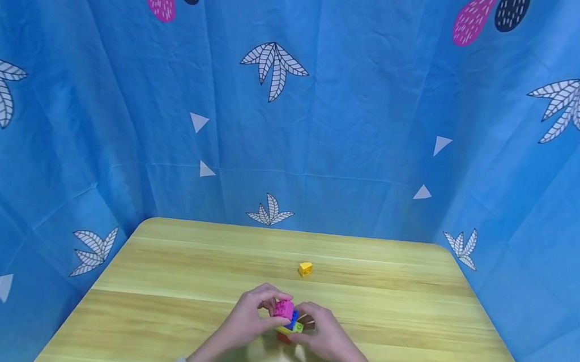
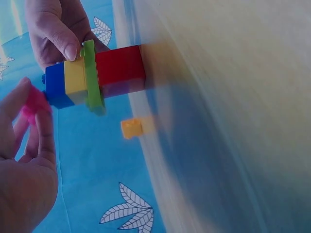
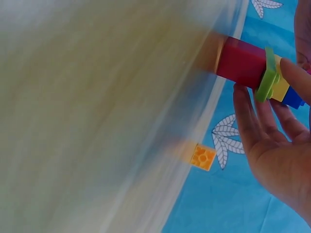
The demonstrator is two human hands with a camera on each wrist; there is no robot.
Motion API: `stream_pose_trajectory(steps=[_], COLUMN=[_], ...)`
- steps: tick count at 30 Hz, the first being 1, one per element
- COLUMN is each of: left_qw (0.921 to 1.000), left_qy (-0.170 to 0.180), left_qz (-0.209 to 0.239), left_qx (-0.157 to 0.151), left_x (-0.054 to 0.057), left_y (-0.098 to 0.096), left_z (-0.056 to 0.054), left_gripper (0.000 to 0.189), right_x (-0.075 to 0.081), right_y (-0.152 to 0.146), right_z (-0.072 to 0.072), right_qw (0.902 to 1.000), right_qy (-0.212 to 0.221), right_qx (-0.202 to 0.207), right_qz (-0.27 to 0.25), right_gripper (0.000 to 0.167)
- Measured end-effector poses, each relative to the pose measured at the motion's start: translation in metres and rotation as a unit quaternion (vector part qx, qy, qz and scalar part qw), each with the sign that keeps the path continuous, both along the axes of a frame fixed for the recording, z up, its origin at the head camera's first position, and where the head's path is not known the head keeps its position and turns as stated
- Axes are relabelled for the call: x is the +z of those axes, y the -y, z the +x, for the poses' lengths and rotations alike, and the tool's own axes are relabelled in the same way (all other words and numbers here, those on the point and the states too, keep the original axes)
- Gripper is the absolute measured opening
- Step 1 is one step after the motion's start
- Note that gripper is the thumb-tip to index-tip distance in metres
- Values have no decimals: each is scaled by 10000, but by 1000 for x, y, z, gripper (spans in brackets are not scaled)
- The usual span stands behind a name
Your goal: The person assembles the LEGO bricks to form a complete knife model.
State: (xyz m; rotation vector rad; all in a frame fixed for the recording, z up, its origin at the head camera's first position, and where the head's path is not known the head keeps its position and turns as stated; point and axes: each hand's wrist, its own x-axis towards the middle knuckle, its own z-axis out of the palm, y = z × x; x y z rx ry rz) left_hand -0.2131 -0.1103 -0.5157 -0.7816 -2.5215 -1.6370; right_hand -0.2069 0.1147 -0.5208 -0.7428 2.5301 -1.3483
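The left hand (image 1: 248,317) pinches a pink block (image 1: 284,309) between its fingers at the blue top of a block stack (image 2: 121,70), red at its base on the worktop (image 1: 185,275). The right hand (image 1: 328,336) grips the stack, fingers curled round it; a yellow-orange block (image 1: 306,269) lies beyond.

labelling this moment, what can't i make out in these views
Pink block: left wrist view, blurred and partly covered by the left hand.
Whether it sits fully on the blue block: left wrist view, blurred where they meet.
Red block: head view, partly hidden by the right hand and the green piece above it.
Left hand: right wrist view, mostly cut off by the right edge.
Orange block: head view, too small for detail.
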Motion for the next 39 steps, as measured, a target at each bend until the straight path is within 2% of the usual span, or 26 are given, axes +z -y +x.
stream_pose_trajectory(steps=[9, 13, 17, 23, 31, 39], left_qw=[9999, 9993, 9983, 9988, 9976, 9980], left_qy=[-54, -211, -221, -102, -310, -55], left_qz=[-105, -296, -482, -476, -606, -583], left_qx=[-2, 110, 229, 111, 86, 225], left_x=[2, 2, 1, 1, -3, -2], left_y=[-1, -3, -5, -7, -10, -11], left_z=[-1, -2, 0, 1, 0, -1], left_gripper=[36, 36, 37, 36, 38, 38], right_x=[1, 0, 0, -1, -1, 0], right_y=[1, 2, 1, 1, 1, 1], right_z=[1, 0, -1, -1, -1, -2], right_qw=[9999, 9998, 9998, 9999, 10000, 10000], right_qy=[-88, -79, -69, -17, -2, 49], right_qx=[-17, -15, -1, 26, 57, 41], right_qz=[141, 161, 163, 110, 68, 43], right_gripper=[38, 40, 40, 42, 44, 41])
